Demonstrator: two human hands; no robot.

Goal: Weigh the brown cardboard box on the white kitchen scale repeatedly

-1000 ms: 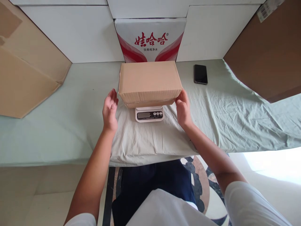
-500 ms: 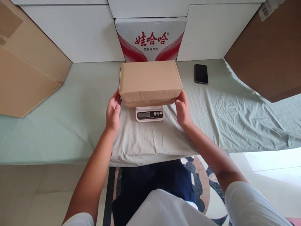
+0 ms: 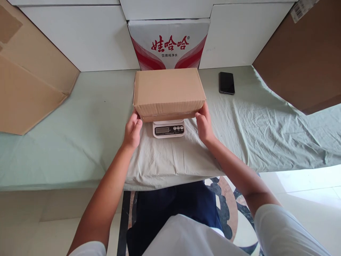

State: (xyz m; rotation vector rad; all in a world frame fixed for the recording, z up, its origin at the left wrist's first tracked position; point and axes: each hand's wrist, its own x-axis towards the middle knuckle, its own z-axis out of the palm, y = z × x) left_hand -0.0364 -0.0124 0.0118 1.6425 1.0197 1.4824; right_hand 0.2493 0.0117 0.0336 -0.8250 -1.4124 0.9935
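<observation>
Two hands are at the lower front corners of a brown box (image 3: 169, 91). This box sits on a small white scale (image 3: 168, 128), which stands on the green cloth (image 3: 93, 117) near the front edge of the table, at the middle. The left hand (image 3: 132, 130) touches the box at its lower left corner; the fingers are stretched and together, and the tips go under the corner. The right hand (image 3: 204, 125) touches the lower right corner in the same way, with fingers loosely curved against the box side. Neither hand is closed around the box; they press it from both sides. The display and three buttons of the scale show just below the box front, between the two hands.

Behind the box, against the white wall, stands a white carton (image 3: 168, 42) with red characters. A black phone (image 3: 226, 83) lies flat on the cloth to the right of the box, well apart from it. Large brown cardboard (image 3: 29, 78) leans at the left end of the table, and darker cardboard (image 3: 303, 60) at the right end.
</observation>
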